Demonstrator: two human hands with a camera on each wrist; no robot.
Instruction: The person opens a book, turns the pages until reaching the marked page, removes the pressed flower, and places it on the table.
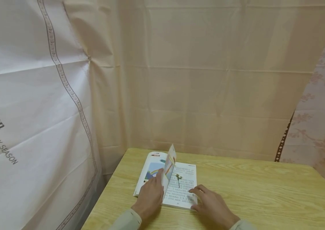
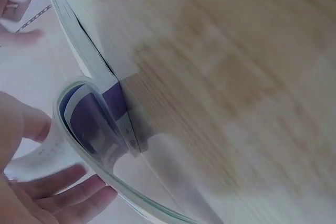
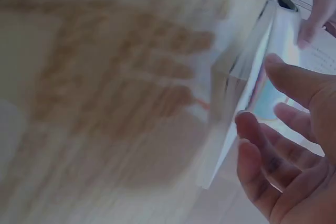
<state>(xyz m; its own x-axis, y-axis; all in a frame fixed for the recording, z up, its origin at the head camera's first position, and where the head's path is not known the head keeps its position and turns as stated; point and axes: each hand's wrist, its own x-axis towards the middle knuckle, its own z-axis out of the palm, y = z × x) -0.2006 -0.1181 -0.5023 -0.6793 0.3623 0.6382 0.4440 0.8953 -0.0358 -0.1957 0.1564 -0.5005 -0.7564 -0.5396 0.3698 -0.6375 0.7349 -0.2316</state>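
Observation:
An open book [image 1: 181,198] lies on the table, with printed text on its right page and a colourful picture on the left. One picture leaf [image 1: 169,163] stands raised near the middle. My left hand [image 1: 151,193] is against the left side of that leaf, fingers extended; the left wrist view shows its fingers [image 2: 79,198] beside the curved pages. A small dried flower sprig [image 1: 178,179] lies on the right page. At that page's right edge is my right hand [image 1: 212,204], its fingers loosely bent and gripping nothing in the right wrist view.
The wood-grain table [image 1: 254,188] extends to the right of the book. A beige cloth [image 1: 197,80] hangs behind it, a white printed sheet [image 1: 30,121] at the left, and a floral sheet [image 1: 320,127] at the right.

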